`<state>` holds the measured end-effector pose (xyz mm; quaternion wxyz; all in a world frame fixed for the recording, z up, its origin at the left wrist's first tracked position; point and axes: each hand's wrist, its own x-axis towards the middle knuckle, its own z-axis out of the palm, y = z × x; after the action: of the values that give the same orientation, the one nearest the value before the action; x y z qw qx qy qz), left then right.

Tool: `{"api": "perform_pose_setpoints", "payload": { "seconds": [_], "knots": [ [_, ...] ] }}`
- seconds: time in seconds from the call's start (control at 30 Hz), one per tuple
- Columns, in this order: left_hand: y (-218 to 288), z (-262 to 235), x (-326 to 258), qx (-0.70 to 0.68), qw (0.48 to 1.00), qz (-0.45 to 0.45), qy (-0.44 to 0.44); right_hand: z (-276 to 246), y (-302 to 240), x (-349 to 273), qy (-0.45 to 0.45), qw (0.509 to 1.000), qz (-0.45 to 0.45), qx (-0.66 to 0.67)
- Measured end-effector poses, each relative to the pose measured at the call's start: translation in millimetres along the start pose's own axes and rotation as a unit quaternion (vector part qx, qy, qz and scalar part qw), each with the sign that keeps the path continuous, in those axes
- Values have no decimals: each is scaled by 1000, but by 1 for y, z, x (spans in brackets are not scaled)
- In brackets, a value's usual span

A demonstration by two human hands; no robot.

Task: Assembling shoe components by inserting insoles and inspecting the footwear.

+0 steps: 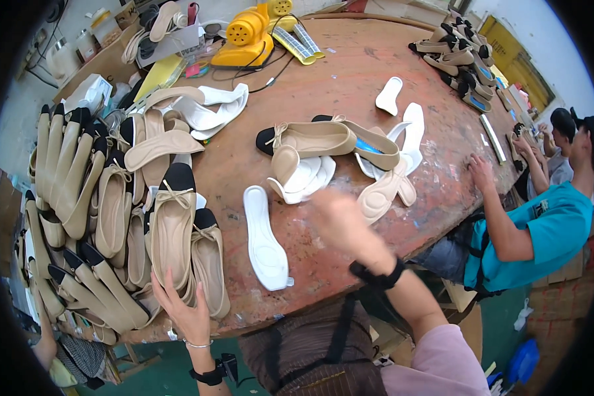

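My left hand (183, 310) lies at the heel of a beige flat shoe (171, 228) with a black toe and a bow. Its fingers and thumb are spread against the heel, not visibly closed round it. This shoe rests toe-away on the near right side of a shoe pile, beside another flat. My right hand (343, 221) is smeared by motion over the table, between white curved insoles (303, 178) and beige padded insoles (379, 198); whether it holds anything is unclear. A single white insole (265, 237) lies between my hands. Beyond my right hand sits a beige shoe (313, 138).
Many beige-and-black flats (72, 178) crowd the table's left. A yellow blower-like machine (244, 33) with a cable stands at the back. Another shoe pile (459, 56) fills the far right. A co-worker in a teal shirt (534, 228) sits at the right edge, one hand on the table (336, 66).
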<state>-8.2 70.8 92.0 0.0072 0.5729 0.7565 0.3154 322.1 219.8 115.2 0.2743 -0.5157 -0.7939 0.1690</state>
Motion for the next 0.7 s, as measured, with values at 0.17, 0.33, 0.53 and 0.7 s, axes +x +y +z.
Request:
{"api": "perform_pose_setpoints", "payload": {
  "seconds": [0.17, 0.33, 0.53, 0.7],
  "knots": [
    [12, 8, 1, -24, 999, -20, 25, -55, 83, 39, 132, 971, 108, -169],
    [35, 6, -3, 21, 995, 33, 91, -38, 115, 74, 142, 962, -52, -228],
    [43, -14, -21, -48, 989, 67, 120, -40, 33, 64, 245, 961, -39, -125],
    [100, -12, -7, -488, 870, -37, -57, -22, -78, -20, 245, 964, -105, 15]
  ]
}}
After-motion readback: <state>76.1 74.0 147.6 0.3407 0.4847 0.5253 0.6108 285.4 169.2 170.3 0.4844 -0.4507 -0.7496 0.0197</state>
